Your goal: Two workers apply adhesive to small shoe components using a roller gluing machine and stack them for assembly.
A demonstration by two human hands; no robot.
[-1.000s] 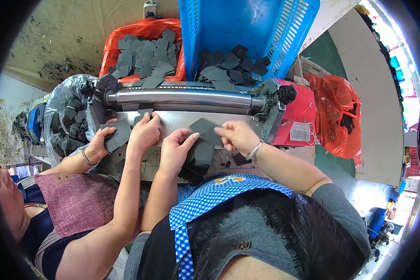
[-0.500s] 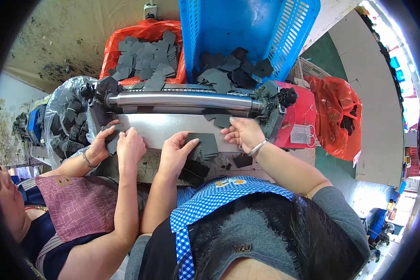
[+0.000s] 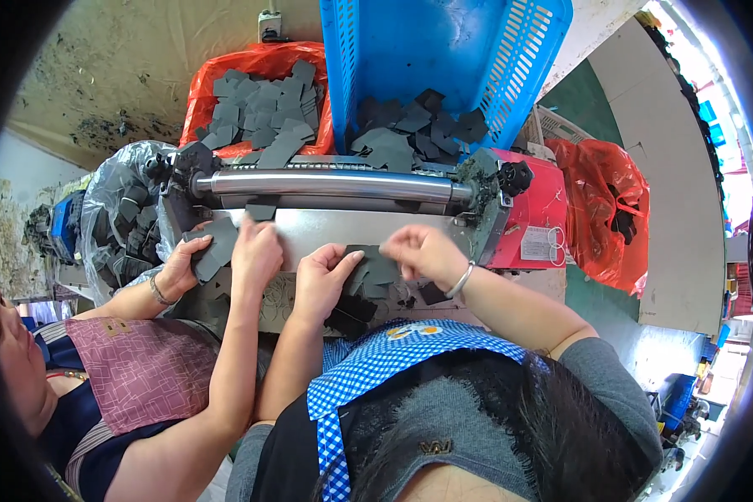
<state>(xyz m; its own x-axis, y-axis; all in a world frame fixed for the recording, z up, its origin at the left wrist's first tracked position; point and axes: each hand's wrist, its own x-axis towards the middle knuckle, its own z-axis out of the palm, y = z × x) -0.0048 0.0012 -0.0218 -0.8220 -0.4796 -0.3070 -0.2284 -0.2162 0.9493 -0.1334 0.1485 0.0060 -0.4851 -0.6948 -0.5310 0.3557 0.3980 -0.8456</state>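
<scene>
Here the left hand (image 3: 322, 280) pinches a fanned stack of thin, flat, dark-grey angular pieces (image 3: 376, 269) before the shiny cylindrical steel roller (image 3: 335, 186), seemingly keeping edges accessible to the right hand (image 3: 427, 258), whose curled fingers sit beside it, their grip too blurred to tell.

Pieces (image 3: 380, 269) partly behind left hand (image 3: 320, 274)

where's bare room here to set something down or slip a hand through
The middle of the pale plate is bare, bordered by the roller behind, the left hand in front, the right hand to the right and the co-worker's right hand to the left. Behind the roller, dark pieces crowd the red bag and the near end of the blue crate.
</scene>
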